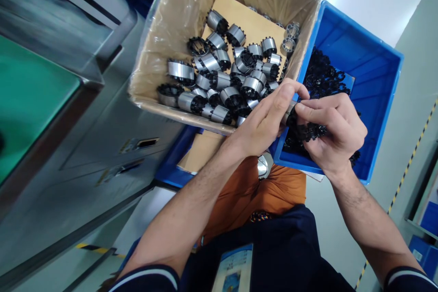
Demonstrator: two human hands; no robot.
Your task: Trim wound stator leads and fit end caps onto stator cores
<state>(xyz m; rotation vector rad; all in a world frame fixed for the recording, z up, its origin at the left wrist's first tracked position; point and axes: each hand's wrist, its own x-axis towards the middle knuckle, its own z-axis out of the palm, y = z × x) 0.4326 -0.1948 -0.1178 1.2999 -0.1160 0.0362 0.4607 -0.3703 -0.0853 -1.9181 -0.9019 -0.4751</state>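
My left hand (267,121) is closed round a silver metal ring (289,112), mostly hidden behind its fingers. The fingertips of my right hand (333,127) press at the ring's right end, where black plastic shows. Held in the right palm are several black toothed plastic rings (312,132). Both hands are over the near wall between a lined cardboard box (181,116) and a blue bin (383,114). Silver rings with black toothed ends (180,70) lie heaped in the box. Loose black plastic parts (323,73) fill part of the bin.
A tan cardboard sheet (246,13) lies inside the box, with bare metal rings (289,44) along its right side. At left stands a grey metal cabinet (112,132) beside a green surface (34,100). Yellow-black tape (412,155) runs along the floor at right.
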